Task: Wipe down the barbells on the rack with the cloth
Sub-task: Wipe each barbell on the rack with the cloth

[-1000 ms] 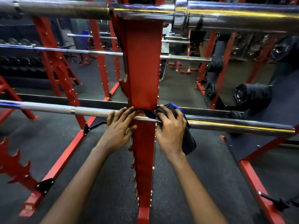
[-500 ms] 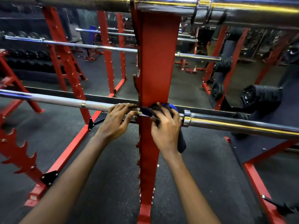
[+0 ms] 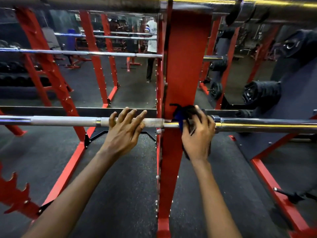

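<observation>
At the centre of the view, the lower barbell (image 3: 68,120) lies level across the red rack upright (image 3: 185,66), running from nine o'clock to three o'clock. The left hand (image 3: 123,133), at nine o'clock of the upright, rests on the dull grey shaft with fingers straight and spread, clasping nothing. The right hand (image 3: 199,136), at three o'clock of the upright, is curled round the dark blue cloth (image 3: 180,115), pressing it about the bar just inside the collar. The steel barbell is judged heavy, rigid and smooth, and liable to roll on its supports, so it is best steadied on the shaft. The cloth looks soft and limp, and is best bunched in the palm so that it wraps the bar.
</observation>
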`<move>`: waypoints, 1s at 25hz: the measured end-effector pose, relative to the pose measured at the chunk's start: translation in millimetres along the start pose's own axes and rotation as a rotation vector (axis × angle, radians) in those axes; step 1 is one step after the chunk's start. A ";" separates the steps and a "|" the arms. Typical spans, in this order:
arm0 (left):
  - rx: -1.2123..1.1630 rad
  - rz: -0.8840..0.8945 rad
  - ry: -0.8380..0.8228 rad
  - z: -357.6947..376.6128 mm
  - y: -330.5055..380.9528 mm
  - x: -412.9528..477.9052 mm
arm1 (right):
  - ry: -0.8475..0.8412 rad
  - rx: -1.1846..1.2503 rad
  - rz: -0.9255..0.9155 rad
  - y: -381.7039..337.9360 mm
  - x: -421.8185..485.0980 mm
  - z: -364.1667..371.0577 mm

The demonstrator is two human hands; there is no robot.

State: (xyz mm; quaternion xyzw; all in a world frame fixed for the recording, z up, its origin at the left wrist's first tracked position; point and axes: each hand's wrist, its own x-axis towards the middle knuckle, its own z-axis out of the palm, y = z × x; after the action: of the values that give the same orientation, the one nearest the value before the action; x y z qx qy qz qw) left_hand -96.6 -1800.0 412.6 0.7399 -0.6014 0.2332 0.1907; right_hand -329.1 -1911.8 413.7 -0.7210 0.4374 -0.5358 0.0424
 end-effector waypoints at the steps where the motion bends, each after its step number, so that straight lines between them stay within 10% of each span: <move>1: 0.012 -0.005 0.009 0.5 -4.0 -0.1 | -0.042 -0.003 -0.026 -6.3 2.9 0.8; 6: 0.008 0.019 0.015 -4.0 -26.9 -1.3 | -0.356 0.085 -0.219 -25.6 7.8 0.5; 11: -0.030 0.062 0.037 -14.0 -51.9 -2.0 | 0.157 -0.003 0.064 -14.3 -27.7 15.0; 18: -0.052 0.040 0.034 -11.4 -50.2 -6.3 | 0.570 0.535 0.547 -74.9 -42.4 46.1; 25: -0.094 0.061 -0.038 -18.1 -57.7 -2.2 | 0.584 0.793 0.782 -71.4 -32.8 34.8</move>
State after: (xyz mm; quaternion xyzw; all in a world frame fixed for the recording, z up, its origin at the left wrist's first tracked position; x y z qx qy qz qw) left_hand -42.6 -1776.3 426.1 0.7158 -0.6376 0.1962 0.2065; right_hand -260.5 -1860.0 412.8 -0.2610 0.4301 -0.7771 0.3782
